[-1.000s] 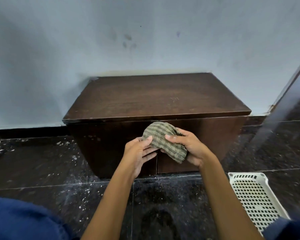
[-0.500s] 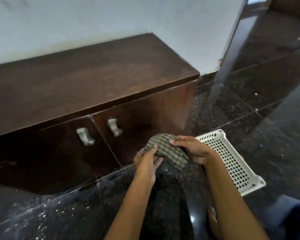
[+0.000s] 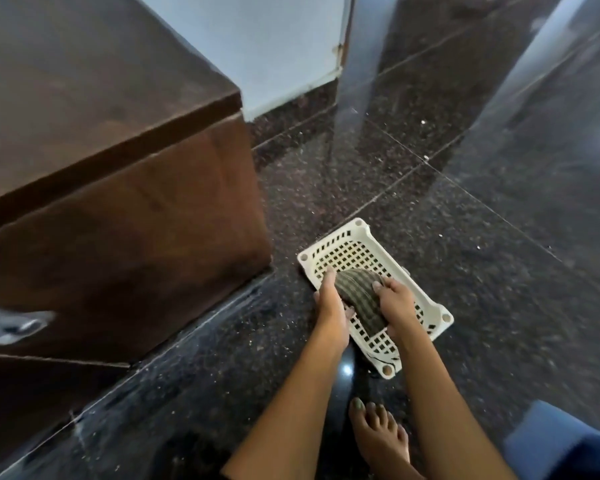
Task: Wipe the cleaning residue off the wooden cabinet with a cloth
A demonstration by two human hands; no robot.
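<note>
Head view shows both hands clasping the bundled green-and-tan checked cloth (image 3: 359,301) over the white perforated plastic basket (image 3: 352,252) on the dark speckled stone floor (image 3: 499,289). On the bundle's left the left hand (image 3: 331,311) lies with fingers along it, while the right hand (image 3: 397,304) curls around its other side. Well to the left of the left hand stands the dark brown wooden cabinet (image 3: 118,202); a bare foot (image 3: 378,434) rests below the wrists.

Green-checked cloth (image 3: 355,297) (white basket (image 3: 340,249))
</note>
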